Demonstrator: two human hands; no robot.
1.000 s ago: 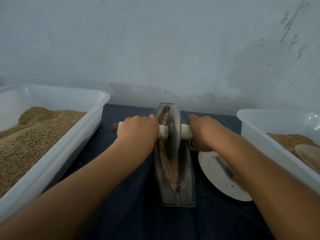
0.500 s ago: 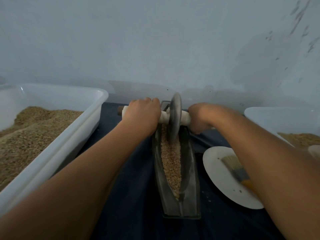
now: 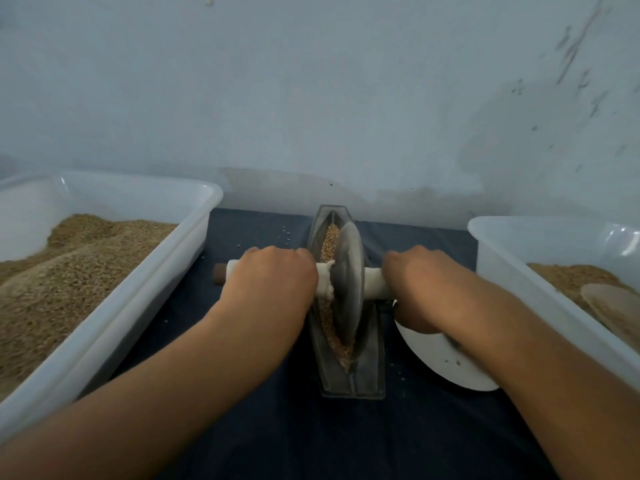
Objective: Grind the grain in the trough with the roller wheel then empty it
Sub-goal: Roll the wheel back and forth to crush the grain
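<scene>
Half a second on from the far end, the grey metal roller wheel [image 3: 347, 284] is drawn back toward six o'clock, mid-length in the narrow boat-shaped metal trough [image 3: 349, 372], so grinding is judged ongoing over the tan grain [image 3: 330, 240]. Both hands, left hand [image 3: 273, 278] at nine o'clock and right hand [image 3: 420, 285] at three, are curled tightly round the white axle handle [image 3: 374, 282], knuckles up, forearms extended.
</scene>
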